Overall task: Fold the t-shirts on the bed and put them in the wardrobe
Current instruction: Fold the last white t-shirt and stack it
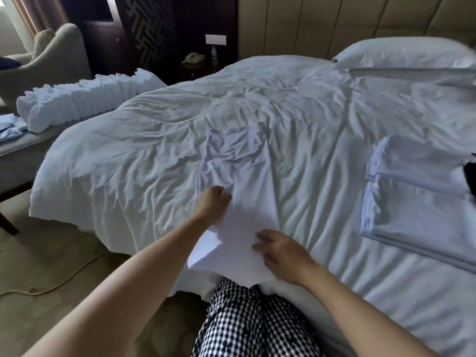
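- Leftmost, on the bench (pixel 15 153) beside the left edge of the bed (pixel 144 155), we see one long row of folded white pieces (pixel 77 99), too tightly packed to count; whether they are t-shirts we cannot tell.
- Our left hand (pixel 213 199) pinches the left side of one t-shirt (pixel 244 210), which runs from the bed's near edge toward its middle, only partly folded.
- Our right hand (pixel 278 251) rests loose-fingered on its near end, gripping nothing.
- Near the bed's right edge lie two folded piles (pixel 417 194), touching.
- We judge folding well along; putting away remains.
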Tool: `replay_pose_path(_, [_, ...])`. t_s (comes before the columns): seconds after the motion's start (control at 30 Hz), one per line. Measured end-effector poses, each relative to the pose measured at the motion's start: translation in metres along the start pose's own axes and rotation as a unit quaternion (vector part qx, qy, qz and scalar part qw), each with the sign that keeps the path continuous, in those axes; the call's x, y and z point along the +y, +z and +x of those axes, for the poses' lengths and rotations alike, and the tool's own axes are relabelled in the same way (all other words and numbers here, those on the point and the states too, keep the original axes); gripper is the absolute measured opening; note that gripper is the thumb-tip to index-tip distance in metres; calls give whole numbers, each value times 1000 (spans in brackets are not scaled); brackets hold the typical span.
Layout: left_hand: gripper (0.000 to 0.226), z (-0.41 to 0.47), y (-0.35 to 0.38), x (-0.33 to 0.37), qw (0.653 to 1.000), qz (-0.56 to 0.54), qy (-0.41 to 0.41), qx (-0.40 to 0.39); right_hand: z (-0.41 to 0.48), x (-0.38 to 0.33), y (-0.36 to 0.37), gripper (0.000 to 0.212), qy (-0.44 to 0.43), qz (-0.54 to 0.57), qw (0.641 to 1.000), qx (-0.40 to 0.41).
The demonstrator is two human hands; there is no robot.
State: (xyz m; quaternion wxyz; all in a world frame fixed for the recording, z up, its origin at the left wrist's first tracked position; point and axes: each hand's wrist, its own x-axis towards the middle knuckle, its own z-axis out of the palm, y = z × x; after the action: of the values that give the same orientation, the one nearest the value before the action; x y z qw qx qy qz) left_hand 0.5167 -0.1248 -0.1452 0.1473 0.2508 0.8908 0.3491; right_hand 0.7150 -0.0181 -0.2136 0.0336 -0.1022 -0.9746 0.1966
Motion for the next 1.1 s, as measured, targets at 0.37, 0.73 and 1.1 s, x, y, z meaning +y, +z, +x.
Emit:
replay_pose_path(0.37, [32,-14,41,-1,997,18,45,-66,-23,5,-5,24,51,98,988,110])
replay_pose_path(0.73, [41,-9,32,-77,950,221,197,104,74,-5,-10,48,39,22,995,86])
replay_pose_path(1.1, [58,-8,56,-151,934,210,269,102,81,18,33,64,36,-91,992,79])
